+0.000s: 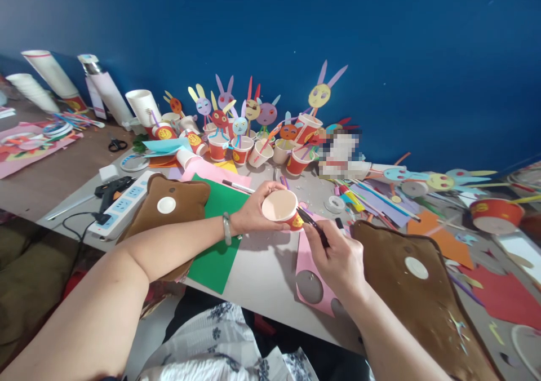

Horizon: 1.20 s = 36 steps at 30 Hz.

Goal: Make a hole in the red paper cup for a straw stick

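Observation:
My left hand [258,205] grips a small red paper cup [295,221] above the table, its pale round end turned up toward me. The fingers wrap round the cup's side. In my right hand [338,248] is a pair of black scissors [311,218], with the blades against the cup's right side. Part of the handles is hidden by my fingers. Under my right hand lies a pink sheet [302,257] with a round hole [310,287] cut in it. A green sheet [220,257] lies below my left wrist.
Paper cups with rabbit-faced figures [240,127] crowd the back by the blue wall. Brown cushions [177,192] flank the work spot. A power strip [122,203] and black glue gun [114,188] lie left; orange paper [439,237] and red paper [502,293] lie right.

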### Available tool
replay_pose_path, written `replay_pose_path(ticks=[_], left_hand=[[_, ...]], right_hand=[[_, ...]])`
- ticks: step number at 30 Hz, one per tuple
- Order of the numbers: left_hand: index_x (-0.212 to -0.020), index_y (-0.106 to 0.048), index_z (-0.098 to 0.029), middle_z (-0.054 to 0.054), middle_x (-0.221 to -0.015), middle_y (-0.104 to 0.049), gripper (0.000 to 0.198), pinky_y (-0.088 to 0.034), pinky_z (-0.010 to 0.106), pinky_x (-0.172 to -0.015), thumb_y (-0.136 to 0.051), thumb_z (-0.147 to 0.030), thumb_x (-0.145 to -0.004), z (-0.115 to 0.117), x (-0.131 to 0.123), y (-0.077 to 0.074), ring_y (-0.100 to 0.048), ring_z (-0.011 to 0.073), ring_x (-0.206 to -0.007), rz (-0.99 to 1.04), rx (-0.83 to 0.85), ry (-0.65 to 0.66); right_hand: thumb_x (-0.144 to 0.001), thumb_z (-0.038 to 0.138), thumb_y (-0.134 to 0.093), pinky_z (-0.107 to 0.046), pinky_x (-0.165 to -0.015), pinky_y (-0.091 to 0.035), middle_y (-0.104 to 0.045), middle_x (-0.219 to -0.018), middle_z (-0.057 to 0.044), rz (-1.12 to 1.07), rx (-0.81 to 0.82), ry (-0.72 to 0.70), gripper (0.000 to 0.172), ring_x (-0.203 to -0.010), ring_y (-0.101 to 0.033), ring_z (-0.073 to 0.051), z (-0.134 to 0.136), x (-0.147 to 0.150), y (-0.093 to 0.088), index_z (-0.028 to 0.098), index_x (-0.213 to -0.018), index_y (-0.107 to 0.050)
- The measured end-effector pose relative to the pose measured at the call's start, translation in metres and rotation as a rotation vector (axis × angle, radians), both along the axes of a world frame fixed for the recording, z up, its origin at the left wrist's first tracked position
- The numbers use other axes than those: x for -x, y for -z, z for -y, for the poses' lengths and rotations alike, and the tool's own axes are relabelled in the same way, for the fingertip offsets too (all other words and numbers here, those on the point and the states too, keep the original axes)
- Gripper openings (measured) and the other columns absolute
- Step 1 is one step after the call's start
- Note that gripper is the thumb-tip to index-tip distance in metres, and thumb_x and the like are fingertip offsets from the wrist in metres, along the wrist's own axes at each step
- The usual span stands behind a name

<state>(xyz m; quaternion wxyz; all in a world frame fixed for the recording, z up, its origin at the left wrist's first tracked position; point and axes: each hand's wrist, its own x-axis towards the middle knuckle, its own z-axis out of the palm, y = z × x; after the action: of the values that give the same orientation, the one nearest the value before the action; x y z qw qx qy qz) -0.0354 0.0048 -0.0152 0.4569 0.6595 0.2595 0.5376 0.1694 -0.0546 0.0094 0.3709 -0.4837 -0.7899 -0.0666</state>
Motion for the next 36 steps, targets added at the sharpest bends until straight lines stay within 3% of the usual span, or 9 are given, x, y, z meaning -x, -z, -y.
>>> replay_pose_path(ticks=[13,36], left_hand=[[-0.115,-0.049,-0.023,0.005,-0.108,-0.055,0.075,-0.046,0.032,-0.085,-0.092,-0.035,-0.054,0.0043,-0.0005,-0.0039,-0.057,0.0188,-0.097,0.014,0.134,0.079],[-0.113,-0.055,-0.021,0.005,-0.105,-0.06,0.075,-0.049,0.033,-0.087,-0.094,-0.034,-0.05,0.0015,0.0024,-0.0089,-0.06,0.0193,-0.098,0.062,0.256,0.203]], right_hand=[[-0.096,0.035,-0.055,-0.02,-0.042,-0.027,-0.043,-0.043,0.007,0.02,-0.068,-0.005,0.032,-0.036,-0.037,-0.005,0.0017,0.0,-0.0041,0.017,-0.07,-0.06],[-0.094,0.034,-0.057,-0.021,-0.044,-0.03,-0.048,-0.044,0.005,0.099,-0.168,-0.004,0.029,-0.037,-0.04,-0.007,-0.002,-0.0022,-0.0084,0.017,-0.07,-0.06]])
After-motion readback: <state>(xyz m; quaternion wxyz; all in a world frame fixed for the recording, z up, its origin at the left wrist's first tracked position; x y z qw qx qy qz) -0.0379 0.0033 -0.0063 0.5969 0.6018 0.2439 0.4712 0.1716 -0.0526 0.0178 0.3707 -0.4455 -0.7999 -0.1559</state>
